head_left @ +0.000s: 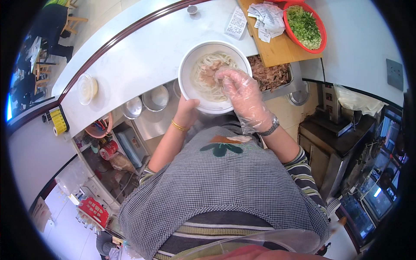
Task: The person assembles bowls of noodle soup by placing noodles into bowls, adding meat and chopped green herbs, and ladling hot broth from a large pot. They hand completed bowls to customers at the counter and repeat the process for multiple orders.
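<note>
My bare left hand [188,112] grips the near-left rim of a white bowl [186,70], thumb over the edge. Inside the bowl lie pale noodles [208,92] topped with pieces of light brown meat [208,72]. Over the bowl's right side is my right hand [243,92], in a clear plastic glove, its fingers drawn together at the meat. Whether a piece sits between those fingertips is hidden. A metal tray of chopped brown meat [271,76] is just right of the bowl, partly under a wooden board [276,53].
A red basket of chopped green onions [304,27] and a pile of paper slips [266,18] rest on the board. Along the white counter [136,55] stand a lidded plastic tub [87,89] and a small lidded cup [192,9]. Metal pots [156,97] sit below the counter's near edge.
</note>
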`<act>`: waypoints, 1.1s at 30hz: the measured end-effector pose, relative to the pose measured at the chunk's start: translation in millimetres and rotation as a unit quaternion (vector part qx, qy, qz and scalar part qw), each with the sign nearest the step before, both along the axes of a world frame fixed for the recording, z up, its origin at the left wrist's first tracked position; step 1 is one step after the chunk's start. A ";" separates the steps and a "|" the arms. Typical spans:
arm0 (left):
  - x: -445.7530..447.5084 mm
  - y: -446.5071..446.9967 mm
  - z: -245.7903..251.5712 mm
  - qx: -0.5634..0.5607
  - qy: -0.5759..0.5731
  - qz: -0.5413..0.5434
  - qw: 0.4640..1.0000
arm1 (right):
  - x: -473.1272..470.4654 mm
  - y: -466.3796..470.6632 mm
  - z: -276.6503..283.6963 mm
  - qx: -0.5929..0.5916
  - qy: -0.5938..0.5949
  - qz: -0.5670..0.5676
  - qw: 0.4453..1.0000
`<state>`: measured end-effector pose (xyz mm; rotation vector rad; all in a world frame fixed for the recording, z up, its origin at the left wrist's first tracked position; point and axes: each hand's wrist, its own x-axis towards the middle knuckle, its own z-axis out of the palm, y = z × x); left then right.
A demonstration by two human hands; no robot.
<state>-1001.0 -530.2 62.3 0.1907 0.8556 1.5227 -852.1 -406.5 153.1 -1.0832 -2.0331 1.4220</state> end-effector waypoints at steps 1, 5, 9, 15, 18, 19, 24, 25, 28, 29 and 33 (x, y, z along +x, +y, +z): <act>-0.7 0.1 1.0 -0.001 0.001 0.000 1.000 | 0.7 0.6 2.5 0.012 0.003 -0.003 1.000; -3.7 0.2 5.8 -0.007 -0.003 -0.005 1.000 | 0.3 1.3 13.1 -0.051 0.041 -0.052 0.996; -8.0 0.6 8.9 -0.009 -0.007 -0.004 1.000 | 13.8 7.5 14.9 -0.061 0.112 -0.110 0.986; -13.4 6.2 -4.7 -0.003 0.018 0.010 1.000 | 111.8 31.3 -53.9 -0.090 0.189 -0.263 0.942; -18.4 5.8 -13.4 -0.012 0.018 0.012 1.000 | 165.9 38.9 -126.1 -0.122 0.115 -0.340 0.925; -20.5 4.7 -15.4 -0.008 0.022 0.009 1.000 | 178.8 38.7 -148.0 -0.047 0.051 -0.315 0.947; -23.9 2.0 -19.1 -0.007 0.018 0.003 1.000 | 198.6 38.8 -187.8 0.134 -0.199 -0.252 0.938; -23.3 2.2 -18.4 0.004 0.009 0.002 1.000 | 192.6 40.4 -185.3 0.161 -0.208 -0.221 0.939; -18.5 3.6 -13.5 -0.012 0.010 0.009 1.000 | 164.2 51.2 -174.9 0.220 -0.201 -0.129 0.946; -16.5 4.3 -11.4 -0.015 0.009 0.013 1.000 | 153.4 52.8 -173.2 0.199 -0.206 -0.118 0.951; -5.5 7.0 -2.7 -0.016 -0.011 0.031 0.999 | 125.9 61.1 -171.6 0.118 -0.216 -0.013 0.969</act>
